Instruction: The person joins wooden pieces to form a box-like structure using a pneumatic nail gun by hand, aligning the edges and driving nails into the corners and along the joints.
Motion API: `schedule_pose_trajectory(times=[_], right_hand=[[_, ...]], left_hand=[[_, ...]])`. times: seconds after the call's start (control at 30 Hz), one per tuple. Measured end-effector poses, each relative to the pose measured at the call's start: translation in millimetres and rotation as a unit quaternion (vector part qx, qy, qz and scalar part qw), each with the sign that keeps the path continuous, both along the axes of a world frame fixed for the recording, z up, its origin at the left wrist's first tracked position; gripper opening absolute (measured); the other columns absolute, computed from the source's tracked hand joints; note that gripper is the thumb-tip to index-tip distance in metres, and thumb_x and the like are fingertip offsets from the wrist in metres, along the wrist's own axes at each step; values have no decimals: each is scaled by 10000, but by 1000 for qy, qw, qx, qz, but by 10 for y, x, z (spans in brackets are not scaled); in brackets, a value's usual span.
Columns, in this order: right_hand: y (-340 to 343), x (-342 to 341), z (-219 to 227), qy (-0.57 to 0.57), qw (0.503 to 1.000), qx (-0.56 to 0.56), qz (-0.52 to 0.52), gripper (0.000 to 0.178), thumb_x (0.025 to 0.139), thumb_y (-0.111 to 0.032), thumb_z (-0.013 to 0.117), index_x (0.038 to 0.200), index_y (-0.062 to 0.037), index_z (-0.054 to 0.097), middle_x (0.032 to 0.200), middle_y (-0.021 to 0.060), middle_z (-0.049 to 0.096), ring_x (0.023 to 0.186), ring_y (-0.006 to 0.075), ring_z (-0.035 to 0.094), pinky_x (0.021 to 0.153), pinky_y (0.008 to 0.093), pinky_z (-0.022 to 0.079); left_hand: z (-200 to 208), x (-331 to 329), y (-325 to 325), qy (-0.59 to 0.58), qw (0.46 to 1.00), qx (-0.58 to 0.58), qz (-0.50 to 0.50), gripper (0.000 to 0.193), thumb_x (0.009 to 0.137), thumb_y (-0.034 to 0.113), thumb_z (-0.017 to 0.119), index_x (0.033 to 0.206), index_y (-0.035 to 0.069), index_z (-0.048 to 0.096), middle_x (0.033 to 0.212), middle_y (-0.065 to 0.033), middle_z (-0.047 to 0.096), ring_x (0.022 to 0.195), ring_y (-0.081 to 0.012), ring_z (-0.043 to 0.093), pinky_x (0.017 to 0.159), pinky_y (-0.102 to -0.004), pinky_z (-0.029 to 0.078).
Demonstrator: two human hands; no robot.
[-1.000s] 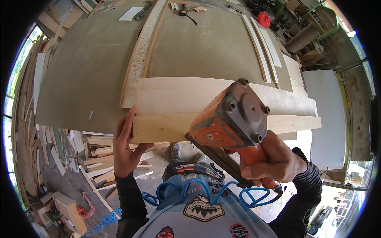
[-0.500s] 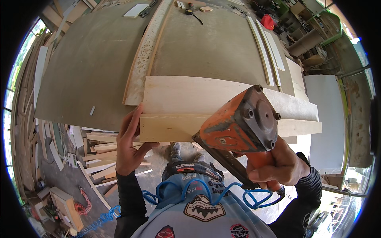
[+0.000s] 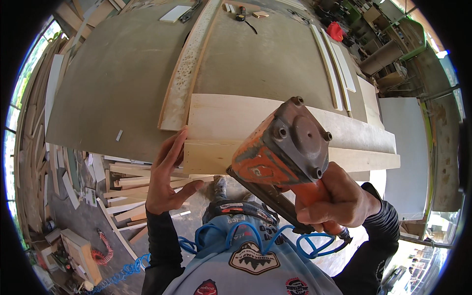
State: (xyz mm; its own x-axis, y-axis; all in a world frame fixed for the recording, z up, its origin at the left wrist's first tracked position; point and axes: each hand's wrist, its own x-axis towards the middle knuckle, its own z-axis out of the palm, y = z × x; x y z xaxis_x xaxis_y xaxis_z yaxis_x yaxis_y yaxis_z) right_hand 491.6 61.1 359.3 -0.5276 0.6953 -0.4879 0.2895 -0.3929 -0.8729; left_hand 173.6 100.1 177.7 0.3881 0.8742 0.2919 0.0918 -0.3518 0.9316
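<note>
My right hand [image 3: 337, 199] is wrapped round the handle of an orange and black pneumatic nail gun [image 3: 280, 147]. The gun's nose is close to the front face of a pale wooden board [image 3: 364, 158]; whether they touch cannot be told. That narrow board stands along the front of a wider flat board [image 3: 226, 115], forming a long corner. My left hand [image 3: 169, 172] is at the left end of the boards, fingertips against the end, thumb spread away below the lower edge. The gun's body hides the middle of the front board. A blue air hose [image 3: 314, 246] loops near the handle.
The boards lie on a large brown worktable [image 3: 113, 83]. A long speckled strip [image 3: 182, 83] runs away from me on it. White strips [image 3: 327, 66] lie at the right, a tape measure [image 3: 241, 16] at the back. Wood offcuts [image 3: 130, 191] litter the floor at the left.
The nail gun and my right hand have shifted left along the front board. My left thumb has come away from the board's lower edge. The view has shifted slightly.
</note>
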Motion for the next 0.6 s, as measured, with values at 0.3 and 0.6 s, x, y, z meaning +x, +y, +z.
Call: schedule_pose_trajectory(times=[0.3, 0.6], right_hand=[[-27, -41, 13, -7, 1000, 1, -3, 266, 863, -140, 707, 897, 95, 589, 592, 76, 635, 479, 138, 631, 446, 245, 489], [-59, -42, 13, -14, 1000, 10, -4, 266, 868, -131, 709, 918, 104, 595, 597, 78, 637, 480, 138, 634, 446, 239, 489]], left_hand=[[20, -16, 15, -1, 1000, 7, -10, 920, 760, 181, 808, 1526, 8, 327, 1525, -214, 340, 1378, -357, 437, 1100, -469, 435], [66, -34, 14, 5, 1000, 6, -20, 882, 767, 139, 748, 1526, -5, 322, 1530, -217, 334, 1391, -361, 421, 1108, -471, 419]])
